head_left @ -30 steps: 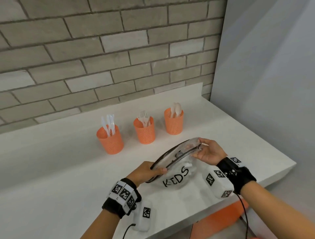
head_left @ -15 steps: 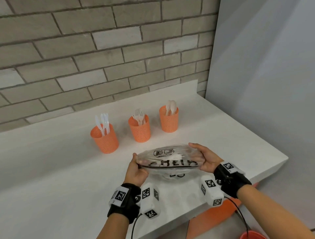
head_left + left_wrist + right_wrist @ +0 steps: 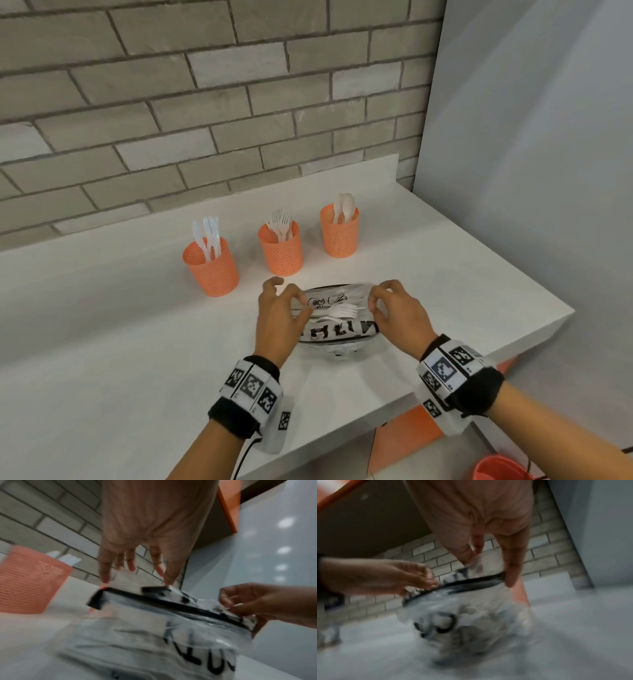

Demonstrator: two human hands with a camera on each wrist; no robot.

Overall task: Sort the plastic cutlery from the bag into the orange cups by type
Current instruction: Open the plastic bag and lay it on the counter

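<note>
1. Three orange mesh cups stand in a row on the white counter (image 3: pixel 102 342), near the brick wall (image 3: pixel 205 102). The left cup (image 3: pixel 212 270) holds white knives (image 3: pixel 207 236), the middle cup (image 3: pixel 281 251) holds white forks (image 3: pixel 281 222), and the right cup (image 3: pixel 340 234) holds white spoons (image 3: pixel 344 205).
2. The clear plastic bag (image 3: pixel 337 329) sits on the counter in front of the cups, near the counter's front edge. It carries black hand lettering and a black strip along its mouth. White cutlery (image 3: pixel 337 311), including a fork, lies inside.
3. The left hand (image 3: pixel 279 315) pinches the left end of the bag's mouth between thumb and fingertips. The right hand (image 3: pixel 399 315) pinches the right end in the same way.
4. The left wrist view shows the black strip (image 3: pixel 154 600) at close range, with the left fingertips (image 3: pixel 169 580) on the plastic above it; one cup (image 3: pixel 29 580) shows blurred at its left edge.
5. The right wrist view is blurred; it shows the bag's crumpled lower part (image 3: pixel 471 628) resting on the counter.
6. The head view alone shows all three cups, a grey wall (image 3: pixel 531 171) on the right and a red tub (image 3: pixel 500 467) below the counter's edge.
</note>
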